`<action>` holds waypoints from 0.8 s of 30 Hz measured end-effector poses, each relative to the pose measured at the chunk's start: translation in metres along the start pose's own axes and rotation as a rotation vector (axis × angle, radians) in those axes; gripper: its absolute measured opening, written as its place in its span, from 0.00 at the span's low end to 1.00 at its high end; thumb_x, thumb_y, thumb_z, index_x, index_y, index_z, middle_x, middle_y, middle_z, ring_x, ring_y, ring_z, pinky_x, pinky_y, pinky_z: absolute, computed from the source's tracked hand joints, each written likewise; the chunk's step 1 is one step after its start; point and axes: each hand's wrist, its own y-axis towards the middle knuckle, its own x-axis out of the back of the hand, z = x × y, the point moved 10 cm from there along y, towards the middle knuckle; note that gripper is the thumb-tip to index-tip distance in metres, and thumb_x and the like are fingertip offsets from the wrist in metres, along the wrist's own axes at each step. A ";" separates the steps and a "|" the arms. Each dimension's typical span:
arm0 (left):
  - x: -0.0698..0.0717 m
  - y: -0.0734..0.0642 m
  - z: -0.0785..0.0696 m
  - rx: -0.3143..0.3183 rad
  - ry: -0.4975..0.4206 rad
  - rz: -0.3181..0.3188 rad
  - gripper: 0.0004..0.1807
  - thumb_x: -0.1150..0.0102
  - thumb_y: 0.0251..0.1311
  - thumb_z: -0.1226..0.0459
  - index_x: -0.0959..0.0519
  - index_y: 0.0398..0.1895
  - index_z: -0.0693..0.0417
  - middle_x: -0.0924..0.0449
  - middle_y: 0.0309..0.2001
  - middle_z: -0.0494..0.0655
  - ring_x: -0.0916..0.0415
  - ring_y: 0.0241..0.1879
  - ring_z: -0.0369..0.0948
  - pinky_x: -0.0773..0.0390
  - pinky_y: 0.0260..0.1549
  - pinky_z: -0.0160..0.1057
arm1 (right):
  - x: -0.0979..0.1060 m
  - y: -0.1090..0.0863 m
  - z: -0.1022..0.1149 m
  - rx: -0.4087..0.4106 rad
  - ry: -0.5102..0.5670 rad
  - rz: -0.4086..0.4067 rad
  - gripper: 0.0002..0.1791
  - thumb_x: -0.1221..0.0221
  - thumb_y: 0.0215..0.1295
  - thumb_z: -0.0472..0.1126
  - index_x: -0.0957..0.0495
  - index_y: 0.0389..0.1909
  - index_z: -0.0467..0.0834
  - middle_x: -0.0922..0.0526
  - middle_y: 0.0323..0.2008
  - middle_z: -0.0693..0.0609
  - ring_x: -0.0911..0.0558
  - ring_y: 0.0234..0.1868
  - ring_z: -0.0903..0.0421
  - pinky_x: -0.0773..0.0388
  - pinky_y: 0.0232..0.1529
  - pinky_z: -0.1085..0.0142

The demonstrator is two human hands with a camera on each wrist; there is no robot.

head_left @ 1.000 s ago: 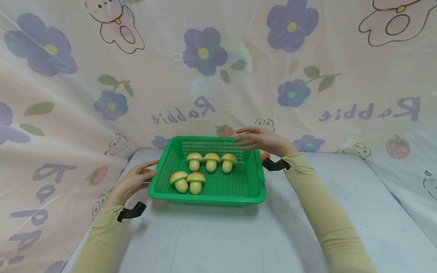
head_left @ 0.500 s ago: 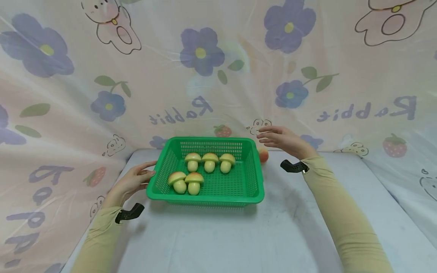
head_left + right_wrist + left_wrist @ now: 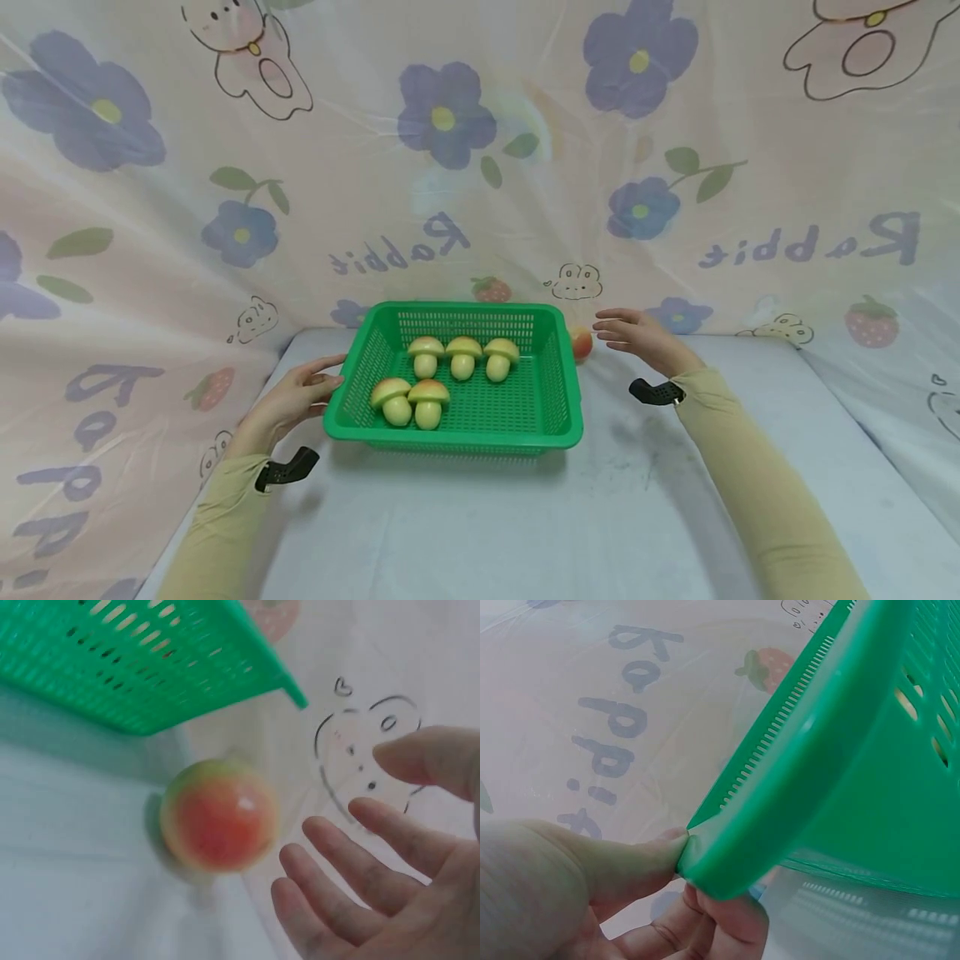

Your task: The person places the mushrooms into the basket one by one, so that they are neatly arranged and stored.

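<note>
A green plastic basket (image 3: pixel 558 437) holds several toy mushrooms (image 3: pixel 465 358) with yellow-green caps, in a back row and a front-left pair. At its left side, my left hand (image 3: pixel 296 396) pinches the rim; in the left wrist view the thumb lies on the rim (image 3: pixel 795 772) and the fingers curl beneath. My right hand (image 3: pixel 645 337) is in the air right of the basket, fingers spread and holding nothing. Just left of its fingertips, a round red and yellow-green fruit-like thing (image 3: pixel 219 816) rests on the table, partly hidden behind the basket in the head view.
A white-covered table (image 3: pixel 480 525) lies under the basket. Behind and to the left hangs a patterned cloth (image 3: pixel 525 208) with flowers and rabbits. A black wrist mount (image 3: pixel 656 392) sticks out from the right sleeve, another (image 3: pixel 288 471) from the left.
My right hand has moved rightward from above the basket's back-right corner, then down beside the round thing, which now shows more. The left hand stays at the rim; basket and mushrooms have not moved.
</note>
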 end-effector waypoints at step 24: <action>0.001 -0.001 -0.001 -0.006 -0.006 -0.021 0.32 0.51 0.72 0.63 0.49 0.75 0.56 0.21 0.45 0.55 0.20 0.40 0.41 0.20 0.40 0.41 | 0.004 0.001 -0.062 -0.116 0.052 -0.065 0.28 0.56 0.76 0.38 0.50 0.69 0.27 0.44 0.67 0.28 0.39 0.66 0.35 0.42 0.65 0.48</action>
